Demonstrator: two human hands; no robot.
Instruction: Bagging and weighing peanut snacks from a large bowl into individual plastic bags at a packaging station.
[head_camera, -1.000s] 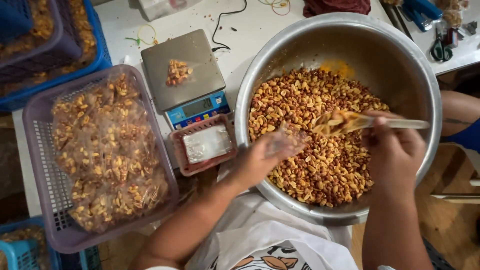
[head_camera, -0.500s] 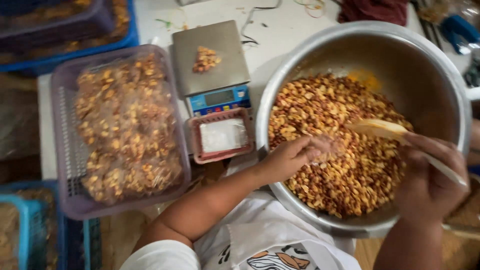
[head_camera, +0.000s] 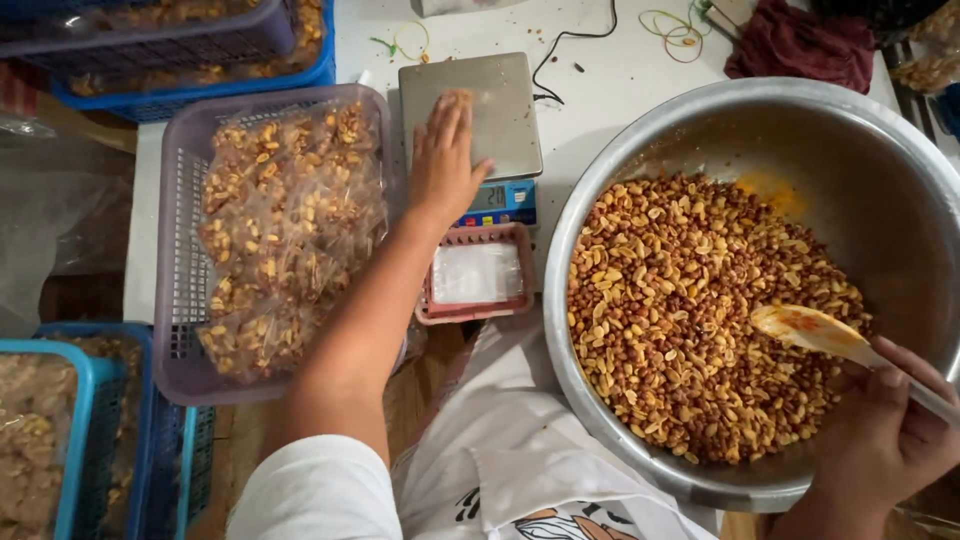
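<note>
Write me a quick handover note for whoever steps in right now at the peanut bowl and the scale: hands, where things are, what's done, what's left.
Left hand: flat on the scale pan, over a small pile of nuts; it holds nothing that shows.
Right hand: grips a wooden spoon that rests on the nuts in the steel bowl.
A small red tray of clear bags sits in front of the scale.
Done: the purple basket, left of the scale, holds many filled bags.
Left: the bowl holds plenty of loose nuts, and the portion on the scale is not yet bagged.
</note>
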